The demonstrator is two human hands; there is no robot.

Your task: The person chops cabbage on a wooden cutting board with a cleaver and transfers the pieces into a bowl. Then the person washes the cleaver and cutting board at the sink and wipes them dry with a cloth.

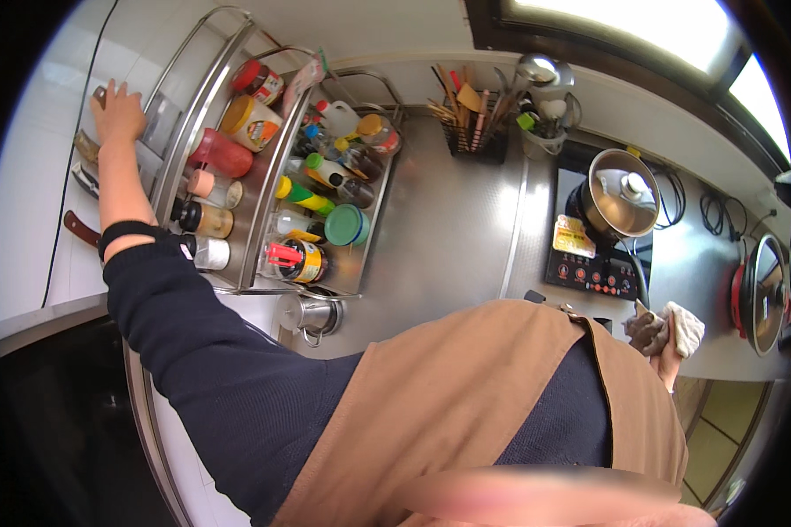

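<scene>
At the far left my left hand [117, 112] reaches up to the wall, its fingers at the dark handle [101, 96] of a hanging utensil; whether they grip it cannot be told. Below it on the wall hang more knife-like tools, one with a red-brown handle [81, 228]. At the right, beside my apron, my right hand [669, 349] is closed on a crumpled greyish-white cloth [687, 329]. Above that hand a steel saucepan with a glass lid [623, 194] stands on a black induction cooktop [570, 270], its handle pointing towards me.
A two-tier metal rack [254, 197] with several jars and bottles stands at the left. A steel lidded pot [306, 313] is next to it. Behind the steel counter [448, 217] stand a utensil basket [478, 141] and a utensil container [544, 143]. A lidded pan [764, 296] lies far right, near coiled cables.
</scene>
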